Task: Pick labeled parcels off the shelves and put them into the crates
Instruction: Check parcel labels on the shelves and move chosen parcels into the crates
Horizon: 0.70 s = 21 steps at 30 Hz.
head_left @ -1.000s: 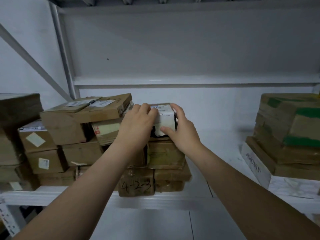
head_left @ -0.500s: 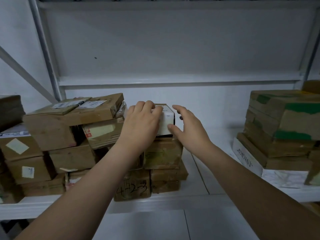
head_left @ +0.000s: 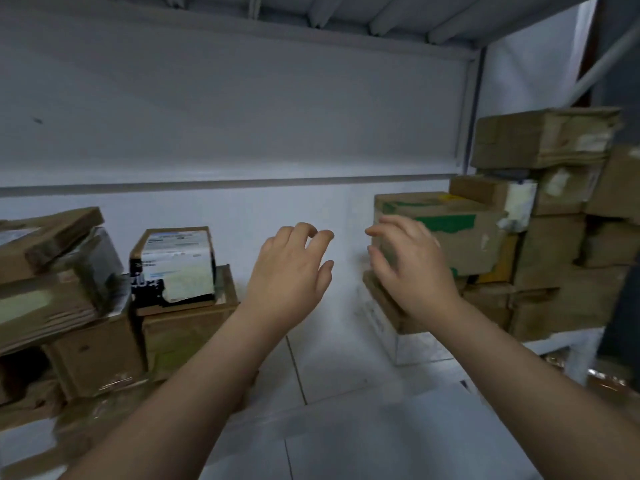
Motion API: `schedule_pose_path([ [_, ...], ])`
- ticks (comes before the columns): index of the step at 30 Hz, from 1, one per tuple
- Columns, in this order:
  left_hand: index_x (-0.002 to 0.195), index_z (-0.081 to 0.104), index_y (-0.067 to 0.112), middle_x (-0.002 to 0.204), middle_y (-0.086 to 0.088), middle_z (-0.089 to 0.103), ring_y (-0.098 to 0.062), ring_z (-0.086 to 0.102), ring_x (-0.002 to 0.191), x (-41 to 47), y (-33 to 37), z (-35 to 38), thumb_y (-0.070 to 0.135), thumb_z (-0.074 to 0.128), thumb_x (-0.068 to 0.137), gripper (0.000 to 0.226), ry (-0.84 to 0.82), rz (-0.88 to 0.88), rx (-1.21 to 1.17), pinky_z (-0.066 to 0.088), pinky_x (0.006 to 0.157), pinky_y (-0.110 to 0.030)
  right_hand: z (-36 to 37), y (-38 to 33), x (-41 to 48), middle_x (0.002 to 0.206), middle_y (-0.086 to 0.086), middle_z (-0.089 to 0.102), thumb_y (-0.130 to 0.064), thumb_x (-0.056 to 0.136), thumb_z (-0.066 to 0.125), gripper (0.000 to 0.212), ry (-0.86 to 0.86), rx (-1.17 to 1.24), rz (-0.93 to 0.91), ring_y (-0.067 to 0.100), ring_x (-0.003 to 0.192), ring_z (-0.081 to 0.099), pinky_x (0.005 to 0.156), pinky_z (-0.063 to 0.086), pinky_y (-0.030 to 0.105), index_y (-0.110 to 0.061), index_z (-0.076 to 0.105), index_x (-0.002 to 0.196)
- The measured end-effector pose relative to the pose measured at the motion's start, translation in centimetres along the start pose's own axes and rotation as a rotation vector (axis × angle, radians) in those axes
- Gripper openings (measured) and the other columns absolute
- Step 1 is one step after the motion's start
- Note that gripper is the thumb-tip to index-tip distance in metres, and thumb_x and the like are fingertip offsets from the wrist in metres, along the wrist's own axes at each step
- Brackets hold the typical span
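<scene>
Labeled parcel (head_left: pixel 175 265): small box, white label facing near, on top of a brown carton (head_left: pixel 183 337), left part of the white shelf (head_left: pixel 346 375).
Left hand (head_left: pixel 289 271): just right of the parcel, apart from it, fingers loosely curled, holding nothing.
Right hand (head_left: pixel 412 268): fingers relaxed, empty, before the left end of a green-taped carton (head_left: pixel 460 237); contact cannot be told.
Further brown cartons (head_left: pixel 540 140): stacked far right.
</scene>
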<state>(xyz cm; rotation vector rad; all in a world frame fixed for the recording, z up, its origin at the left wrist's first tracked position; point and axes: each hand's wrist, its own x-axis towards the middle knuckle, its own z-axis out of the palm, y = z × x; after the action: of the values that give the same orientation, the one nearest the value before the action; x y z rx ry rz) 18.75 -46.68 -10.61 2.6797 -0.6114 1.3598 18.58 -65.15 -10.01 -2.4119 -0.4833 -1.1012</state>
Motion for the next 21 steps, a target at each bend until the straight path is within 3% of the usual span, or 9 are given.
schedule_pose_path([
  [3,0.126,0.055,0.014,0.122,-0.01,0.055,-0.029,0.056,0.103,1.8,3.8,1.7,0.029,0.059,0.09,0.039,-0.047,-0.017,-0.155,0.047,0.08,-0.038,-2.3,4.0,-0.7,0.13,0.007,0.056,-0.016,0.09,0.062,0.028,0.03,-0.052,0.031,0.028,0.123,0.048,0.103,0.035,0.042,-0.013,0.064,0.118],
  [7,0.143,0.032,0.023,0.146,-0.005,0.032,-0.023,0.048,0.119,4.7,8.3,4.1,0.038,0.05,0.095,0.054,-0.121,-0.093,-0.285,0.045,0.091,-0.034,-4.9,8.9,-1.4,0.139,0.005,0.045,-0.022,0.091,0.06,0.04,0.028,-0.083,0.163,0.023,0.131,0.037,0.109,0.03,0.037,-0.015,0.055,0.129],
  [11,0.149,0.016,0.031,0.153,-0.013,0.021,-0.031,0.045,0.126,7.5,11.1,6.5,0.043,0.052,0.093,0.067,-0.24,-0.162,-0.327,0.044,0.097,-0.039,-6.8,12.9,-1.4,0.144,0.007,0.031,-0.027,0.09,0.06,0.052,-0.022,-0.048,0.326,0.026,0.135,0.028,0.109,0.031,0.039,-0.02,0.041,0.138],
  [14,0.15,0.006,0.035,0.149,-0.013,0.03,-0.03,0.051,0.119,8.9,12.0,7.7,0.043,0.05,0.094,0.071,-0.266,-0.201,-0.372,0.047,0.092,-0.037,-7.5,15.2,-0.8,0.148,0.007,0.024,-0.03,0.092,0.059,0.058,-0.061,0.025,0.408,0.028,0.136,0.028,0.108,0.035,0.04,-0.027,0.032,0.143],
  [18,0.148,0.016,0.031,0.141,-0.003,0.045,-0.021,0.054,0.116,9.3,12.7,8.9,0.045,0.05,0.094,0.065,-0.21,-0.289,-0.519,0.051,0.089,-0.034,-7.3,16.5,-0.8,0.149,0.002,0.033,-0.027,0.093,0.06,0.065,-0.115,0.233,0.37,0.019,0.131,0.038,0.099,0.033,0.026,-0.029,0.026,0.148],
  [21,0.141,0.03,0.028,0.137,-0.001,0.047,-0.016,0.051,0.116,9.0,13.3,9.2,0.045,0.051,0.093,0.055,-0.091,-0.454,-0.758,0.051,0.089,-0.033,-6.8,16.6,-1.3,0.142,-0.003,0.032,-0.025,0.091,0.062,0.065,-0.095,0.337,0.311,0.015,0.128,0.036,0.107,0.035,0.032,-0.031,0.029,0.147],
])
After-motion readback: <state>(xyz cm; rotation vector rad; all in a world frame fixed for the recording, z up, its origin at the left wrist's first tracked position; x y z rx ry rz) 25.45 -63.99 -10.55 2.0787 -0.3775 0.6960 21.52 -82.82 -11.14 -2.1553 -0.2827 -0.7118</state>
